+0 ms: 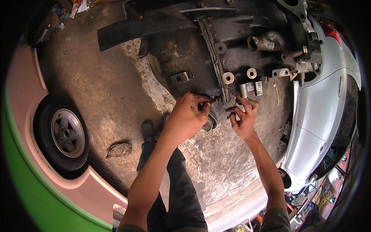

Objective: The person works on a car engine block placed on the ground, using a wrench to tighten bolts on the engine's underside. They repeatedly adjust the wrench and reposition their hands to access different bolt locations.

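A large black engine point(266, 46) with its gearbox housing point(181, 58) fills the top middle; a raised flange point(213, 58) runs between them. At the flange's near end my left hand point(190, 118) pinches a small dark bolt point(215, 99) between thumb and fingers. My right hand point(244, 118) is on the other side of that flange end, fingers curled. Its thumb and index finger close together around something small and dark that I cannot make out. Just under the flange end, between my hands, shows a round metal part point(210, 123), partly hidden by my left hand.
A green and pinkish car body with a wheel point(67, 132) stands at the left. A silver car point(322, 112) is at the right, with clutter point(313, 205) beside it. A dark rag point(119, 150) lies on the stained concrete floor point(220, 166). A flat black strip point(143, 31) juts left from the engine.
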`<state>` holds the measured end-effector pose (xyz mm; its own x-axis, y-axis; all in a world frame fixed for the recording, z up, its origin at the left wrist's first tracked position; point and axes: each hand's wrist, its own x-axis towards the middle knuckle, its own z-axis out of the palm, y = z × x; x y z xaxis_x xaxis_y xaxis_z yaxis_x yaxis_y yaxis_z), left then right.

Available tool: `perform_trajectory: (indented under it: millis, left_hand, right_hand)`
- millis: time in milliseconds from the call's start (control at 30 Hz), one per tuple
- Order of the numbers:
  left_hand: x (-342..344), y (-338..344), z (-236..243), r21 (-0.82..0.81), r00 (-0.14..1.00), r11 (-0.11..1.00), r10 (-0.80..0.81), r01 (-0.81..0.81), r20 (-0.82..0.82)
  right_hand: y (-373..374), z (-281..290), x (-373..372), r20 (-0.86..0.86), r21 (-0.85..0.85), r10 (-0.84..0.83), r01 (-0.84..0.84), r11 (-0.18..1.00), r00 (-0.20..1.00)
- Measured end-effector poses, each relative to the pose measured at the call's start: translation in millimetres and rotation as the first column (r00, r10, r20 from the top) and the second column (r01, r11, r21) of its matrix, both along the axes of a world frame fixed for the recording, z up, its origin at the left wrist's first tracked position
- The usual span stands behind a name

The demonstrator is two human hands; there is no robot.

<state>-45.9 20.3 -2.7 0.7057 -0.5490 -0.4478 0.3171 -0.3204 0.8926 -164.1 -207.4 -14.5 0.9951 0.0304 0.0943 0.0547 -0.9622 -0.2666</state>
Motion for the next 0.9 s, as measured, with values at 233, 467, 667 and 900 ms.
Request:
perform_trajectory:
  millis: [233,467,667,900]
  left_hand:
    - [4,-11,11,0.026,0.998,0.999,0.037,-0.038,0.041]
    - [0,-13,20,0.069,0.96,0.997,0.026,-0.047,0.278]
    - [0,-16,28,0.082,0.957,0.997,-0.025,0.001,0.29]
    - [4,-13,28,0.012,0.961,0.999,0.035,-0.04,0.276]
  right_hand:
    - [3,-2,0,0.018,-0.01,-0.01,0.01,1.0,1.0]
    - [5,2,1,0.007,-0.018,-0.013,0.013,1.0,1.0]
    - [10,2,1,0.016,-0.023,-0.04,0.04,0.999,0.999]
    - [13,4,2,0.026,-0.007,-0.046,0.047,0.999,0.999]
